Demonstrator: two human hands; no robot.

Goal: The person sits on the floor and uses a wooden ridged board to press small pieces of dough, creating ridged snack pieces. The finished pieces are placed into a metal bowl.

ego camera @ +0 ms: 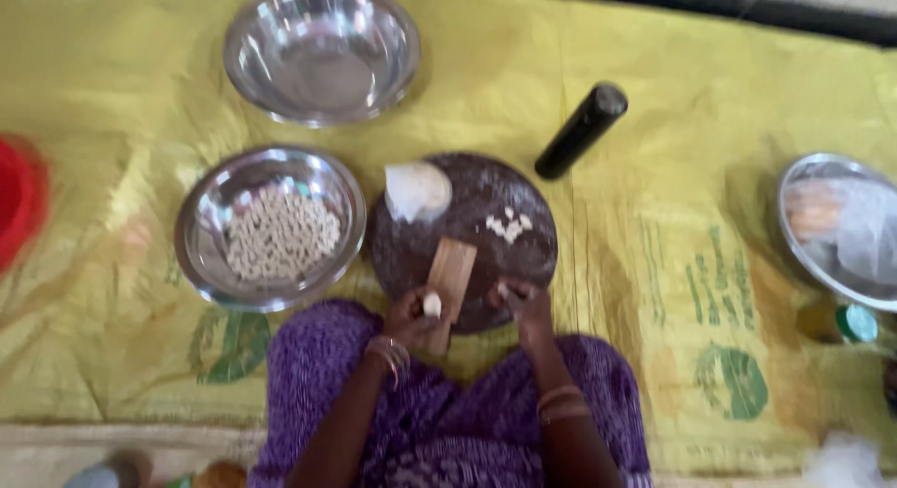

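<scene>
My left hand [411, 317] grips a small white lump of dough [432, 305] beside a small wooden board [450, 274] that rests on a dark round slab [467, 236]. My right hand [525, 303] is at the slab's near edge, fingers closed on a tiny bit of dough. A larger white dough lump [417, 190] and several small white pieces [509, 226] lie on the slab. A steel bowl [201, 254] to the left holds several small white dough pellets [280, 234].
An empty steel bowl [322, 53] sits at the back. A black cylinder [581, 130] lies to the right of the slab. A steel plate [836, 228] with plastic wrap is at far right, a red container [14, 203] at far left. Everything rests on a yellow mat [673, 264].
</scene>
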